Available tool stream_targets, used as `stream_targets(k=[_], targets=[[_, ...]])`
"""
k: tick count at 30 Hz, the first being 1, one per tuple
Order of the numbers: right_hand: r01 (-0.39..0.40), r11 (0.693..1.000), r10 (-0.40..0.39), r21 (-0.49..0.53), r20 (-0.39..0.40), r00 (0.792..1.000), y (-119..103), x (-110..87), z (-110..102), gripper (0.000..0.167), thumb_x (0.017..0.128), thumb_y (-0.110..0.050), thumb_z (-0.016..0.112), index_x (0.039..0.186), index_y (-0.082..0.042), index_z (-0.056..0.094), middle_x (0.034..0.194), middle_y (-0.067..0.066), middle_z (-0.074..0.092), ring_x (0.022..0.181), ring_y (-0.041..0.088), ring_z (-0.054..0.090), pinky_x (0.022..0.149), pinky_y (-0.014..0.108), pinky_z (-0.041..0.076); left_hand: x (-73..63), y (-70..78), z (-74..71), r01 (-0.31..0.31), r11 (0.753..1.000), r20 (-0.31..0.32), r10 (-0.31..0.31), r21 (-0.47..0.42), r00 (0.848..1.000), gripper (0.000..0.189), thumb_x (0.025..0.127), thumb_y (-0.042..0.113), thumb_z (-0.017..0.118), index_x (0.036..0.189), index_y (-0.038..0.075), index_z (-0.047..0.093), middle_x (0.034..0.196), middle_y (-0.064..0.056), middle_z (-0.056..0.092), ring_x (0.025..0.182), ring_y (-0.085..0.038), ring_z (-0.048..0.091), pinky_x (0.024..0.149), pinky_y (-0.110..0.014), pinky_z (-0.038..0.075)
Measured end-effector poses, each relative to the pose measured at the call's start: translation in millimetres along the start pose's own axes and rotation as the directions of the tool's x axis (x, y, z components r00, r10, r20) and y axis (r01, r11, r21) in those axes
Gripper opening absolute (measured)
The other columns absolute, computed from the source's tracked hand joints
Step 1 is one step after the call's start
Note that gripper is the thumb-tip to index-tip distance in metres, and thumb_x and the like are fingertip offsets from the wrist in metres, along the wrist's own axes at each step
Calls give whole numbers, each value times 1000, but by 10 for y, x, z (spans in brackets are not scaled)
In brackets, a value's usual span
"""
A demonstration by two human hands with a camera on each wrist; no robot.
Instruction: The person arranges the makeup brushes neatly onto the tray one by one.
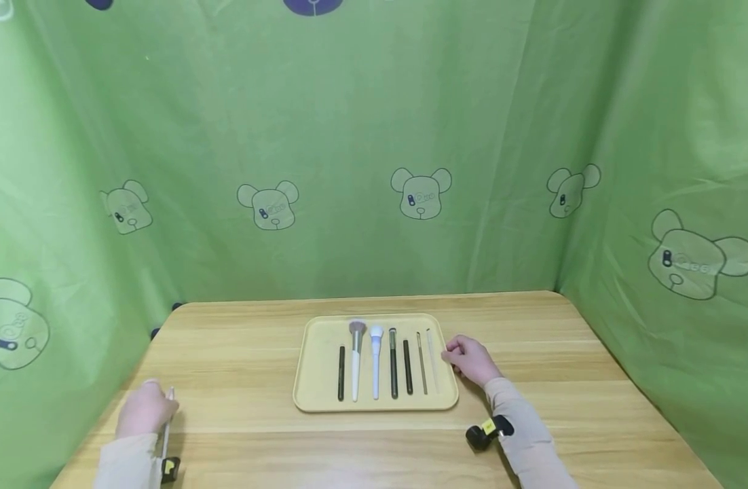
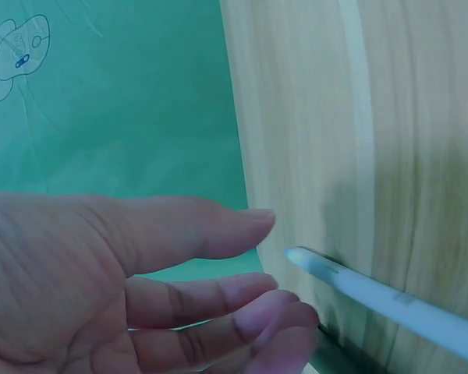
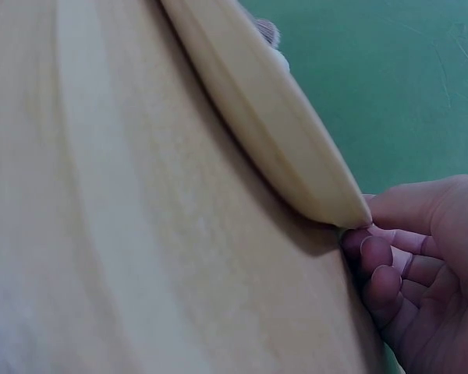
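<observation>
A pale yellow tray (image 1: 318,367) lies on the wooden table with several makeup brushes in a row, among them a large white-handled brush (image 1: 355,360) and a white brush (image 1: 376,363). My right hand (image 1: 474,361) pinches the tray's right rim, thumb above and curled fingers below, as the right wrist view shows. At the table's left side, my left hand (image 1: 143,411) is beside a slim white pen-shaped stick (image 2: 398,308). Its thumb and loosely bent fingers stand apart in the left wrist view, with the stick beyond the fingertips.
The wooden table (image 1: 246,380) reaches back to a green curtain (image 1: 349,251) printed with bear heads, which also hangs along both sides. Small black cameras are strapped to both wrists.
</observation>
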State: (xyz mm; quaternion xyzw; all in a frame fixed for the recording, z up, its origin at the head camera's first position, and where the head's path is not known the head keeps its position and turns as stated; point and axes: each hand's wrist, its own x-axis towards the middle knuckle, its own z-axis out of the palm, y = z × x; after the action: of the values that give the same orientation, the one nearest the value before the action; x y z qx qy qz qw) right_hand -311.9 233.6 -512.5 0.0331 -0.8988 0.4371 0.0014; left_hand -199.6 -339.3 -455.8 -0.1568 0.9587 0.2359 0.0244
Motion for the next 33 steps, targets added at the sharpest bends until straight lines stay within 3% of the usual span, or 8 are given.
stream_targets(k=[6, 13, 22, 33], targets=[[1, 1000, -1, 4, -2, 1000, -15, -21, -5, 15, 89, -9, 64, 97, 2, 59, 70, 4, 58, 58, 13, 53, 54, 25, 47, 7, -14, 22, 17, 1000, 16, -17, 17, 1000, 40, 76, 9, 62, 99, -17, 43, 79, -31, 56, 65, -33, 56, 55, -39, 49], [-4, 1000, 4, -10, 0, 1000, -10, -12, -3, 15, 89, -10, 64, 97, 1, 59, 71, 4, 60, 59, 13, 54, 55, 25, 47, 22, -32, 50, 17, 1000, 34, -17, 11, 999, 45, 75, 5, 64, 102, -20, 38, 80, -32, 55, 64, -32, 55, 54, -37, 49], [3, 1000, -3, 1, 6, 1000, -11, -5, -2, 14, 89, -10, 63, 97, 2, 59, 69, 3, 58, 59, 13, 53, 54, 25, 47, 51, 1, 68, -13, 994, 37, 9, 109, 999, 29, 75, 1, 63, 92, -20, 54, 78, -25, 52, 65, -31, 56, 55, -37, 49], [4, 1000, -4, -5, 0, 1000, -5, 5, -2, 15, 89, -10, 64, 96, 1, 60, 69, 3, 59, 59, 13, 54, 56, 25, 47, 38, 42, 86, -40, 993, 27, 38, 111, 999, 25, 74, 3, 62, 85, -18, 56, 81, -25, 50, 67, -30, 52, 56, -35, 48]])
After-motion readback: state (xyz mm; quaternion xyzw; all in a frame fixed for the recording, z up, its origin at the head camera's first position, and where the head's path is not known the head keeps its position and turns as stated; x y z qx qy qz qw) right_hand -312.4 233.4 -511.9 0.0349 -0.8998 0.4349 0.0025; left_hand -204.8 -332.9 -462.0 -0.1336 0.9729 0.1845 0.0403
